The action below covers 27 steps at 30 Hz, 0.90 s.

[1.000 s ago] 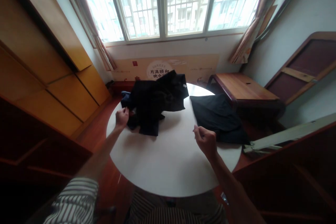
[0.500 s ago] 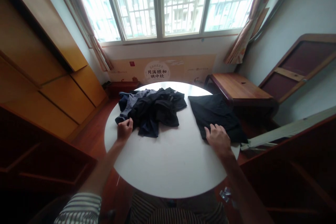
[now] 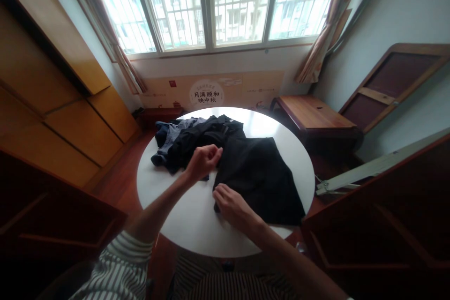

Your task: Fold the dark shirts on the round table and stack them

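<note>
A black garment (image 3: 260,173) lies flat and folded on the right half of the white round table (image 3: 183,215); its exact kind is hard to tell, though it looks like shorts. Closed in a pinch, my left hand (image 3: 204,161) is at the garment's upper left edge. My right hand (image 3: 232,204) has its fingers curled over the lower left corner, gripping the cloth. Left of the garment is a loose heap of dark clothes (image 3: 190,143), black, navy and grey, partly behind my left hand and touching the garment's upper edge.
A wooden bench (image 3: 312,112) stands beyond the table at the right, below a barred window (image 3: 239,4). Wooden cabinets (image 3: 84,131) line the left side. Dark red furniture panels flank me on both sides near the table.
The black garment has moved left and nearer to me, now reaching the heap. My left hand has left the heap for the garment's edge; my right hand has moved left with the cloth.
</note>
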### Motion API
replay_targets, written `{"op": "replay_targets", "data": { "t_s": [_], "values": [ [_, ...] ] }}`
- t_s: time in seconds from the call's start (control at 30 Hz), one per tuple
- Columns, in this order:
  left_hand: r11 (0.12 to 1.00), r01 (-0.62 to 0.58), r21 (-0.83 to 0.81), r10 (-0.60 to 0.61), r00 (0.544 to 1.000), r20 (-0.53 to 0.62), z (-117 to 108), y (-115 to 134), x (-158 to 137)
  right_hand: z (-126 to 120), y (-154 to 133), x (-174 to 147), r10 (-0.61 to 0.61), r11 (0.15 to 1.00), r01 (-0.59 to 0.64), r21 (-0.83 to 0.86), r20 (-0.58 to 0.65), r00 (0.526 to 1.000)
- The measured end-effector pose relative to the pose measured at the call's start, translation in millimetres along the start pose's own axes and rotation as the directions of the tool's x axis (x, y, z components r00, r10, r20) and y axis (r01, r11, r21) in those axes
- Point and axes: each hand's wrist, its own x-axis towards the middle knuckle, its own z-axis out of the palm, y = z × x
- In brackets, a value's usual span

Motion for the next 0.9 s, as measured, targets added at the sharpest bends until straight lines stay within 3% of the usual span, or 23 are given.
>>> {"op": "replay_targets", "data": {
  "t_s": [0.1, 0.17, 0.27, 0.4, 0.47, 0.5, 0.57, 0.6, 0.7, 0.77, 0.83, 0.9],
  "values": [
    [0.979, -0.195, 0.055, 0.169, 0.936, 0.308, 42, 37, 4, -1, -19, -3, -0.17, 0.985, 0.171, 0.005, -0.093, 0.981],
    [0.95, -0.253, 0.184, 0.138, 0.866, 0.48, 69, 48, -1, -8, -19, -10, -0.27, 0.959, 0.282, 0.012, -0.249, 0.93],
    [0.909, -0.294, 0.295, 0.061, 0.795, 0.604, 100, 51, -12, -16, -16, -21, -0.315, 0.939, 0.343, -0.01, -0.42, 0.851],
    [0.915, -0.345, 0.207, 0.133, 0.744, 0.655, 113, 49, -16, -14, -19, -24, -0.272, 0.955, 0.295, -0.033, -0.496, 0.824],
    [0.943, -0.287, 0.166, 0.145, 0.807, 0.573, 100, 47, 1, -12, -22, -23, -0.31, 0.941, 0.336, -0.038, -0.497, 0.811],
    [0.964, -0.228, 0.138, 0.139, 0.872, 0.47, 88, 45, 16, -11, -23, -22, -0.329, 0.933, 0.358, -0.041, -0.5, 0.801],
    [0.994, -0.097, 0.06, 0.086, 0.983, 0.164, 48, 39, 56, -11, -24, -22, -0.347, 0.924, 0.38, -0.048, -0.53, 0.774],
    [1.0, -0.029, 0.0, 0.029, 0.998, -0.053, 23, 34, 78, -12, -24, -22, -0.35, 0.921, 0.385, -0.053, -0.545, 0.762],
    [0.999, 0.041, -0.034, -0.049, 0.959, -0.278, -54, 10, 130, -14, -23, -22, -0.324, 0.928, 0.371, -0.04, -0.578, 0.749],
    [0.974, 0.093, -0.207, -0.185, 0.853, -0.488, -89, -10, 136, -16, -22, -21, -0.282, 0.939, 0.343, -0.001, -0.57, 0.772],
    [0.928, 0.158, -0.338, -0.323, 0.793, -0.516, -100, -32, 116, -17, -20, -21, -0.242, 0.947, 0.319, 0.039, -0.569, 0.786],
    [0.906, 0.237, -0.35, -0.384, 0.807, -0.449, -92, -53, 77, -18, -19, -20, -0.208, 0.953, 0.296, 0.066, -0.569, 0.795]
  ]
}}
